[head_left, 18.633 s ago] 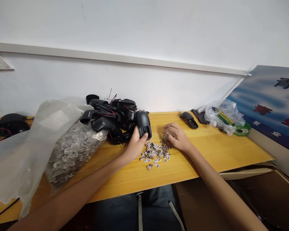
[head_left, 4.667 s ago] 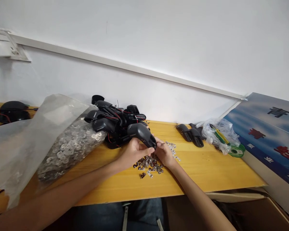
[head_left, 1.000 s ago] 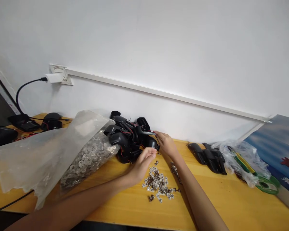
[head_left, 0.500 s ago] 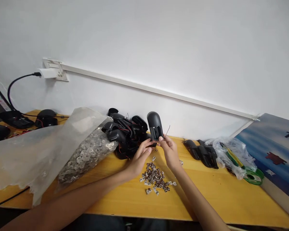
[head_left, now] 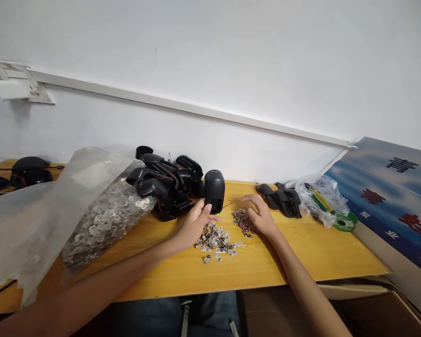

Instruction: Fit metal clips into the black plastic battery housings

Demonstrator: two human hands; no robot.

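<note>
My left hand [head_left: 193, 225] is shut on a black plastic housing [head_left: 214, 191], which stands upright on the yellow wooden table top [head_left: 301, 255] with its slotted end toward me. My right hand [head_left: 261, 216] lies a little to the right with its fingers apart, over a small heap of dark metal parts [head_left: 243, 223]. Between my hands and nearer me lies a loose heap of small silver metal terminals [head_left: 214, 242]. Neither hand touches that silver heap.
Left of my left hand is a tangled heap of black housings with red wires [head_left: 164, 185], beside a translucent bag of metal washers [head_left: 105, 215]. To the right lie several black housings [head_left: 280, 200], a plastic bag with yellow-green pliers [head_left: 319, 200] and a green wire spool [head_left: 344, 223].
My right hand has let go of the black housing and moved right, down onto the dark parts. The housing has dropped from mid-air to the table in my left hand. The view has swung left.
</note>
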